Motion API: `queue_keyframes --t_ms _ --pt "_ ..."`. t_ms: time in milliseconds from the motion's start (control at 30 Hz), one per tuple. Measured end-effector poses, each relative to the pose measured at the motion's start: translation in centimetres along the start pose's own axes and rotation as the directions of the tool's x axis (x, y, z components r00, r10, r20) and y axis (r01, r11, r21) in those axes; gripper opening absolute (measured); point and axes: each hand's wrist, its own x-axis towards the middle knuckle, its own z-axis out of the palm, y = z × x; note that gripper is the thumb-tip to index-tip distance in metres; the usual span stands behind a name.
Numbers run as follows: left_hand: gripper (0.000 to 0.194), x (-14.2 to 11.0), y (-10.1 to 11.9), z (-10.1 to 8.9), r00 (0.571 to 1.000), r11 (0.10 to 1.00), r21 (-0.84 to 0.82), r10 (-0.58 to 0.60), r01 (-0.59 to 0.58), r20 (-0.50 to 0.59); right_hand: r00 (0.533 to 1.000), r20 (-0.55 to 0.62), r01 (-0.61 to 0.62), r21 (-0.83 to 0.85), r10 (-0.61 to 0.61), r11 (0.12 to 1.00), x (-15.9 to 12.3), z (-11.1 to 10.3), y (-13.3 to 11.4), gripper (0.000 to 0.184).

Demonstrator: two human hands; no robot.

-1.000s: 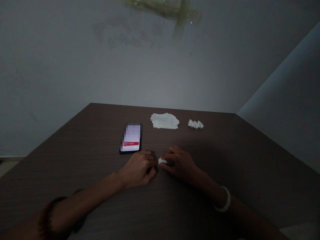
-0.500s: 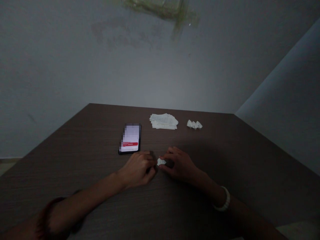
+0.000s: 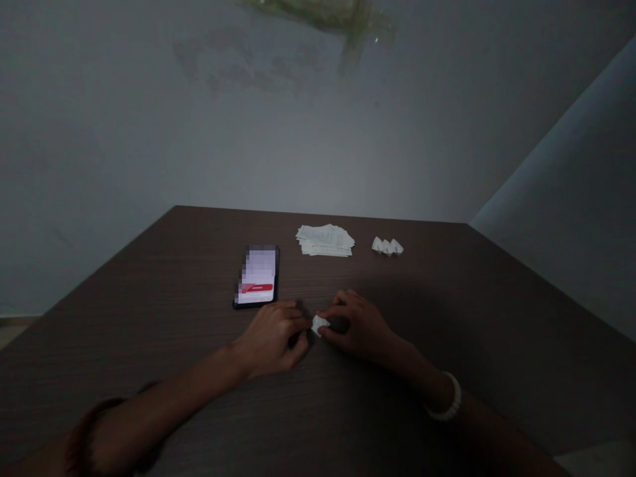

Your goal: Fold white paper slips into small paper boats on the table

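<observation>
Dim light falls over a dark brown wood-grain table as we look down at two bare forearms reaching in from the bottom of the frame. Near the lower middle, the left hand and right hand meet around a small folded white paper, which sits just above the tabletop between them. The right hand pinches the paper from its right side. The left hand curls inward and closes on it from the left, though its contact is partly hidden in the shadow, so we read both hands as gripping the same small piece, not released.

A dark bracelet circles the left forearm at the lower left, and a white beaded bracelet sits on the right wrist at the lower right.

Just beyond the left hand, a black smartphone lies flat with its screen lit. The display is pixelated, apart from a red bar near its lower end. To the upper right of the phone, near the far edge of the table, lies a loose stack of white printed paper slips; their text is too small for us to read. Farther right sits a small zigzag-folded white paper strip, well apart from the hands.

Behind the table rises a plain grey wall, with a greenish stain at the top of the frame.
</observation>
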Motion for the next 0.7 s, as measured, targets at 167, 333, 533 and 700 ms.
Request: queue_keyframes --t_ms 167,333,533,700 --pt "0.021 0.02 -0.02 0.08 1.0 1.0 0.013 0.015 -0.015 -0.02 1.0 0.008 0.026 0.019 -0.026 0.999 -0.02 -0.24 0.15 0.026" --pt "0.02 0.02 -0.16 0.23 1.0 1.0 0.011 0.011 -0.011 -0.008 0.999 0.01 0.033 0.061 -0.033 0.998 -0.14 -0.33 0.64 0.033" --pt "0.019 -0.12 -0.3 0.37 1.0 1.0 0.006 -0.008 0.008 0.02 0.999 -0.026 0.03 0.11 -0.028 0.994 -0.13 -0.11 0.62 0.026" --pt "0.02 0.03 -0.26 0.47 0.999 1.0 0.01 -0.023 0.023 -0.022 0.997 -0.068 0.033 0.18 -0.021 0.983 -0.02 -0.07 0.4 0.027"
